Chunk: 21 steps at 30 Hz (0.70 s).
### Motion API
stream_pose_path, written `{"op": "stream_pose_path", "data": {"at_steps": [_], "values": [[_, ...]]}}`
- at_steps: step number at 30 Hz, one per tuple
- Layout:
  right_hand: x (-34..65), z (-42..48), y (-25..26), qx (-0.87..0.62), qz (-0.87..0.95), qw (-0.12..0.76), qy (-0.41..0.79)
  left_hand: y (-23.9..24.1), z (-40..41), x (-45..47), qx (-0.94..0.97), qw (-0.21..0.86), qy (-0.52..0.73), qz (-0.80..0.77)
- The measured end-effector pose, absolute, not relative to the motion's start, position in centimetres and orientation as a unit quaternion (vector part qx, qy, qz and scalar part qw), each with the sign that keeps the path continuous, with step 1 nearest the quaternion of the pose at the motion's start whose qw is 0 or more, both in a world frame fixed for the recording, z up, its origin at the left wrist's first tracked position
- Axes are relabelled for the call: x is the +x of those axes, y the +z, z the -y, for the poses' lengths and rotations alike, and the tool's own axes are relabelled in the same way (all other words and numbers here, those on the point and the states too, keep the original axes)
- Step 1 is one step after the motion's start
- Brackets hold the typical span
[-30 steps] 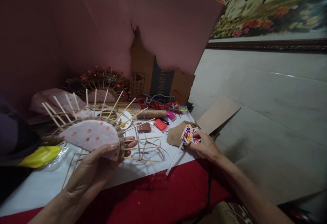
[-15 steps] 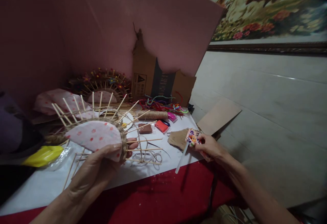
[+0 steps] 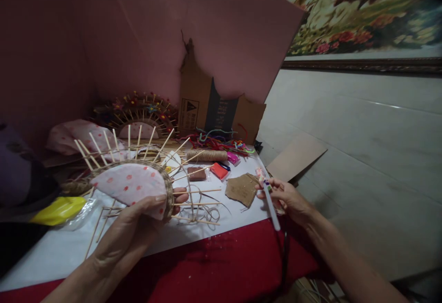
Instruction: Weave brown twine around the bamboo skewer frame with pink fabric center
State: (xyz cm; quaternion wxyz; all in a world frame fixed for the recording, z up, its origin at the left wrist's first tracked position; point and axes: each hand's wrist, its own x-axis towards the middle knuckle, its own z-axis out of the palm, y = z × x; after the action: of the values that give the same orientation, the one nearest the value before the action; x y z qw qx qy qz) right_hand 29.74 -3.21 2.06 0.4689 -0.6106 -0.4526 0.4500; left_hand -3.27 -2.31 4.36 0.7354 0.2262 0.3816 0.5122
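While the L hand (image 3: 138, 224) grips a half-round pc (image 3: 127, 183) by its R end, thumb flat on the face & fingertips behind, the R hand (image 3: 281, 197) grasps a flower-print tool (image 3: 260, 174), partly hidden by fingers, w/ a smooth translucent rod (image 3: 272, 211) slanting down toward the wearer.

Landmark = twine roll (image 3: 207, 155), a coarse, fibrous tan cylinder. Half-round pc is front-left of it: white cloth w/ red dots, curved edge bound in rough braided cord, thin round wooden sticks fanning out like rays, string looped across them. Tool is front-right of the roll, just beside a ragged, flat cardboard scrap (image 3: 241, 190).

Directly in front of roll: brown block (image 3: 196, 174) in clear film & a soft-looking red packet (image 3: 220, 171). Magenta packet (image 3: 233, 158) sits at its R end. Behind roll: fuzzy multicol. stems (image 3: 221, 142), then a stiff torn-edged carton pc (image 3: 221, 109), upright. Back-left of roll: 2nd half-round (image 3: 138, 130), w/ sticks & colored flower shapes. Well left & nearer: glossy yellow packet (image 3: 58, 210).
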Motion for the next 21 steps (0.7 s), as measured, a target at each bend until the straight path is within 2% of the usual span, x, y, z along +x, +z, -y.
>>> {"op": "stream_pose_path", "data": {"at_steps": [6, 11, 14, 18, 21], "values": [[29.5, 3.8, 1.6, -0.529, 0.377, 0.573, 0.5, 4.1, 2.3, -3.4, 0.234, 0.746, 0.505, -0.367], [26.7, 6.0, 3.3, -0.501, 0.39, 0.598, 0.49, 3.9, 2.5, -3.5, 0.245, 0.763, 0.49, -0.344], [24.5, 7.8, 4.6, -0.492, 0.405, 0.579, 0.509, 4.1, 2.7, -3.4, 0.25, 0.766, 0.479, -0.348], [22.0, 9.3, 5.6, -0.482, 0.411, 0.489, 0.6, 4.3, 3.0, -3.2, 0.253, 0.766, 0.473, -0.353], [20.5, 9.6, 5.8, -0.507, 0.444, 0.407, 0.617, 4.3, 3.2, -3.1, 0.258, 0.762, 0.473, -0.359]]}}
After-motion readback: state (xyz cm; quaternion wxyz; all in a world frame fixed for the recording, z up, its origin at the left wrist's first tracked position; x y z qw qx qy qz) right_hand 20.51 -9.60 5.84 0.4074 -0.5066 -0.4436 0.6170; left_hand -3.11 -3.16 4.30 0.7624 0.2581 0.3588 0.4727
